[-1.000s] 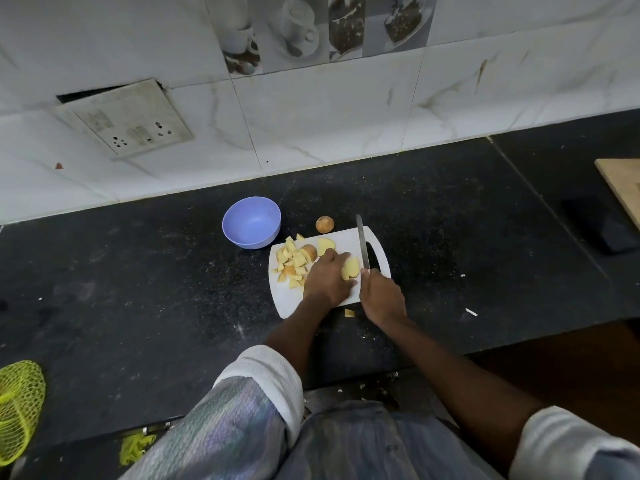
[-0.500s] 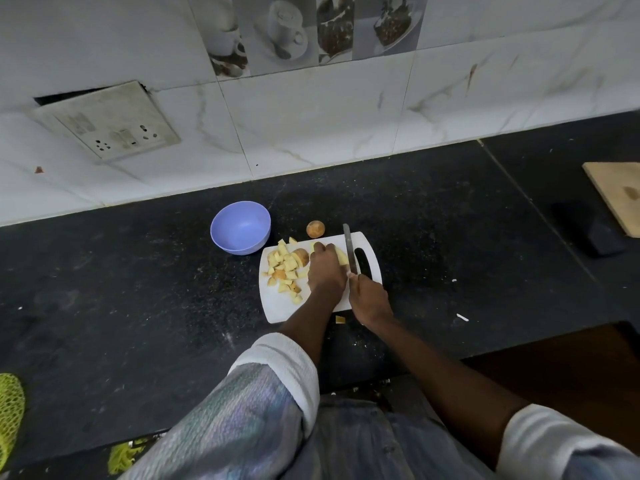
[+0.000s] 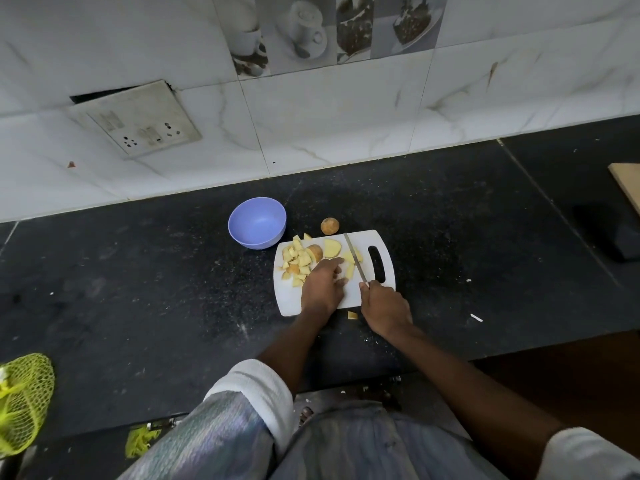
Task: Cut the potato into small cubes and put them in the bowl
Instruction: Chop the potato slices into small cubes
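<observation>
Head view, counter: a dark speckled counter is running along a white tiled wall.
Board: a white board is lying flat on the counter, its handle slot toward the right.
Left hand: the left hand is reaching in from below, palm down over the middle of the board, fingers stretching forward and lying loosely spread near a potato strip; it is gripping nothing that can be seen.
Left arm: the forearm is angling up from a rolled white sleeve at bottom centre.
Right hand: the right hand is sitting at the board's near right edge, curled tight around the handle of a knife, knuckles up.
Right arm: the bare forearm is slanting in from the lower right.
Knife: the blade is pointing away from the person, leaning slightly left, and crossing pale potato pieces right of the left hand's fingers.
Potato: cut cubes are piling on the board's left part, with a half slice just behind the fingers; one small piece is lying on the counter just off the near edge.
Whole potato: a small round one is sitting on the counter, touching or just off the board's far edge.
Bowl: a lilac bowl is standing upright just left of the board's far corner, with nothing showing inside it.
</observation>
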